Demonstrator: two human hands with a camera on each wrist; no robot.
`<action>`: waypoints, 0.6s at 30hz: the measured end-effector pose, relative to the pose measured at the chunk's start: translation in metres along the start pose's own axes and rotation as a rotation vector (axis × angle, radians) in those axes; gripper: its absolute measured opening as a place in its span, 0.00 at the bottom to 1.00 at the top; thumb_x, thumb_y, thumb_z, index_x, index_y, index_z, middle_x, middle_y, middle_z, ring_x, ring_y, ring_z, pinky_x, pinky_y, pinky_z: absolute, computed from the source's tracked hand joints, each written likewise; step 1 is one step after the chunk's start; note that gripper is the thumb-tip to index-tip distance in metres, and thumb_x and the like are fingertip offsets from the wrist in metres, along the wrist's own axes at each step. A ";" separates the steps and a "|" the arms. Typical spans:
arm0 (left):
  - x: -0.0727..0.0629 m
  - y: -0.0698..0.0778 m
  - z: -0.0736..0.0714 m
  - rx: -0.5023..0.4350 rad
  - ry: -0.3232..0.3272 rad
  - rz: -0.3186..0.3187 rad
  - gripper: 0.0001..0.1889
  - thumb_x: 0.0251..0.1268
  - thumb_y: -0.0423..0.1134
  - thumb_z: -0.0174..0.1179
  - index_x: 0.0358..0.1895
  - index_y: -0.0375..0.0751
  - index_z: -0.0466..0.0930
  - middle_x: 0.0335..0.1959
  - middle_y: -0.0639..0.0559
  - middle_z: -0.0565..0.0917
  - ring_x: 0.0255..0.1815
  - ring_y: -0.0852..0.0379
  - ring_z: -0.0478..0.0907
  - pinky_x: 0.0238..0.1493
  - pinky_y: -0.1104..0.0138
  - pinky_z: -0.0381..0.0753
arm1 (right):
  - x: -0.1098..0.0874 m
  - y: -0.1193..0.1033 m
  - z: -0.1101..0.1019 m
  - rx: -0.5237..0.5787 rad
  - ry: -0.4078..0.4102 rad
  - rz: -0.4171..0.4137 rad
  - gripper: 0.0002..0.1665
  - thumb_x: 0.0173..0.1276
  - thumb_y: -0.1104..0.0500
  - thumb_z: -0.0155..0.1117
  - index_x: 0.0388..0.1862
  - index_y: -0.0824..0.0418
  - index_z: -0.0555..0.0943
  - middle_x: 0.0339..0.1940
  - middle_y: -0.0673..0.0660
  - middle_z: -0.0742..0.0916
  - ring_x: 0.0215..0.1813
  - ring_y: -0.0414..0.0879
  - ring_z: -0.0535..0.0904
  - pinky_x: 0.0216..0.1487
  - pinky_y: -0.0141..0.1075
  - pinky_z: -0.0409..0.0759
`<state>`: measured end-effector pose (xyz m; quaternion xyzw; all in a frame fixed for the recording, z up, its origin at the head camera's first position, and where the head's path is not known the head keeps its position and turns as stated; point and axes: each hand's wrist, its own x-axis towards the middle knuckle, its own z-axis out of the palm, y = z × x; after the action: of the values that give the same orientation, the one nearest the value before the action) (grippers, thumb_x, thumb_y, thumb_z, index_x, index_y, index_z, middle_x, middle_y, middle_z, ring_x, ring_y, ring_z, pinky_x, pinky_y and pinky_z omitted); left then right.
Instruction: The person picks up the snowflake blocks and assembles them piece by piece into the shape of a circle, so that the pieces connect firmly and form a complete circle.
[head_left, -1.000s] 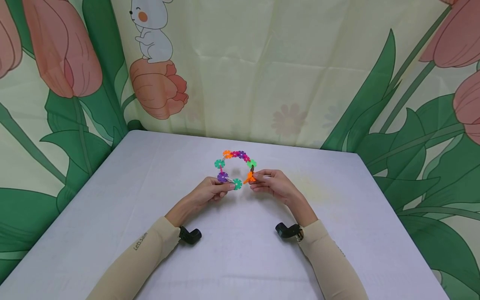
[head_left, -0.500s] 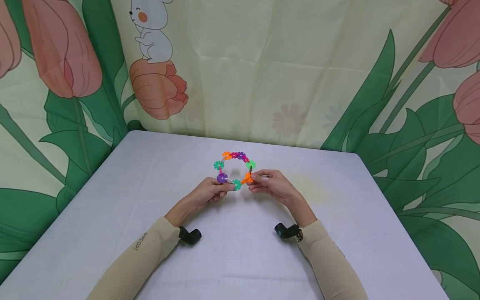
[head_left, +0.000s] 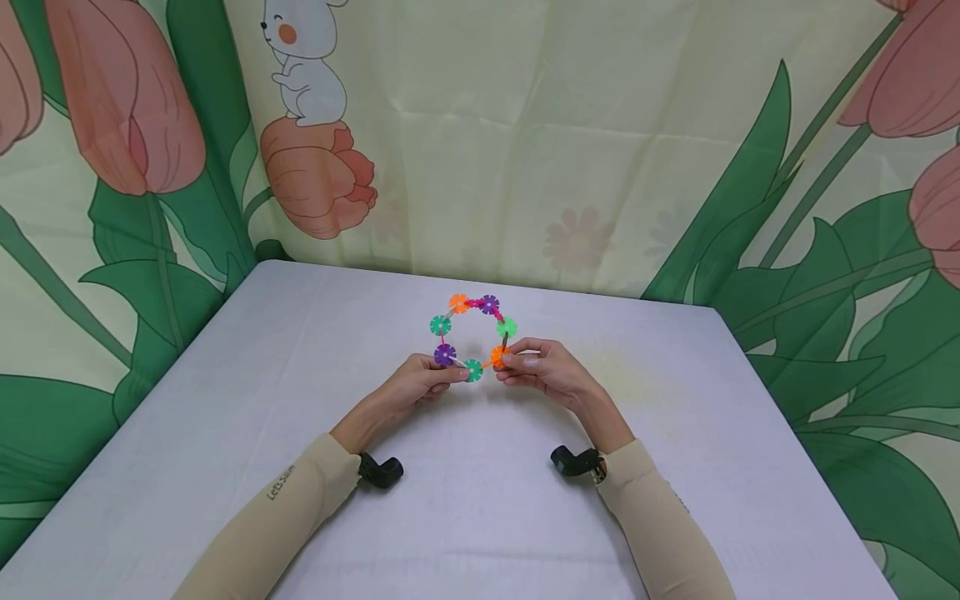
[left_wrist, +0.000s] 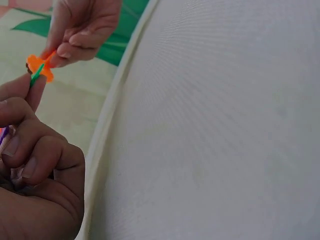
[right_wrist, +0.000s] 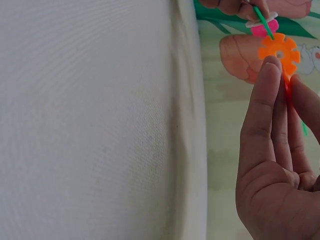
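A ring of notched plastic snowflake discs [head_left: 445, 355] in several colours is held up above the table in the head view. My left hand [head_left: 416, 382] pinches a teal snowflake disc [head_left: 473, 371] at the ring's near side. With thumb and fingers, my right hand [head_left: 551, 371] pinches an orange snowflake disc [head_left: 498, 357] just to the right. An edge-on orange disc [head_left: 486, 364] bridges these two and meets the teal one. In the right wrist view, the edge-on teal disc [right_wrist: 262, 22] touches a face-on orange disc [right_wrist: 293, 52]; the fingertips hide part of the contact.
A white-covered table [head_left: 480, 517] lies under both forearms. Behind it hangs a cloth backdrop [head_left: 480, 167] printed with tulips and a white animal. Black wrist cameras [head_left: 382, 472] sit at both cuffs.
The right hand has shifted slightly left, bringing the orange discs against the teal one and narrowing the gap. The ring's far side has tilted up a little. The left hand stays nearly still.
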<state>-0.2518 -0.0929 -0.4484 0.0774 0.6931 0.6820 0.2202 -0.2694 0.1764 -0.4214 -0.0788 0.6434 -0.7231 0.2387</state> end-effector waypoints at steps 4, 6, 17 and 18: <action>0.001 -0.001 0.000 0.010 0.012 0.003 0.11 0.73 0.42 0.68 0.44 0.37 0.92 0.15 0.58 0.62 0.21 0.60 0.56 0.27 0.66 0.54 | 0.000 0.000 0.000 0.006 0.001 -0.001 0.07 0.77 0.70 0.63 0.39 0.60 0.83 0.35 0.55 0.93 0.38 0.45 0.93 0.47 0.35 0.90; 0.001 -0.001 0.000 0.012 0.019 0.005 0.11 0.72 0.42 0.68 0.45 0.36 0.92 0.16 0.58 0.63 0.22 0.59 0.56 0.27 0.66 0.54 | 0.000 0.001 0.000 0.003 0.006 0.003 0.07 0.76 0.70 0.63 0.39 0.61 0.83 0.36 0.55 0.93 0.38 0.45 0.93 0.47 0.35 0.90; 0.003 -0.006 0.004 0.039 0.060 0.021 0.15 0.72 0.42 0.69 0.47 0.31 0.90 0.15 0.58 0.63 0.23 0.59 0.58 0.29 0.67 0.57 | 0.000 0.003 -0.002 -0.028 0.021 0.021 0.03 0.76 0.69 0.65 0.41 0.63 0.83 0.37 0.56 0.93 0.39 0.46 0.94 0.47 0.36 0.90; 0.003 -0.006 0.004 0.040 0.063 0.021 0.14 0.72 0.42 0.69 0.47 0.32 0.90 0.15 0.58 0.63 0.23 0.59 0.58 0.29 0.67 0.58 | 0.001 0.003 -0.002 -0.031 0.020 0.025 0.03 0.76 0.69 0.65 0.41 0.64 0.83 0.37 0.56 0.93 0.40 0.46 0.94 0.48 0.36 0.90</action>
<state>-0.2516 -0.0884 -0.4549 0.0677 0.7124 0.6723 0.1894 -0.2698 0.1774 -0.4246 -0.0672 0.6578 -0.7109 0.2399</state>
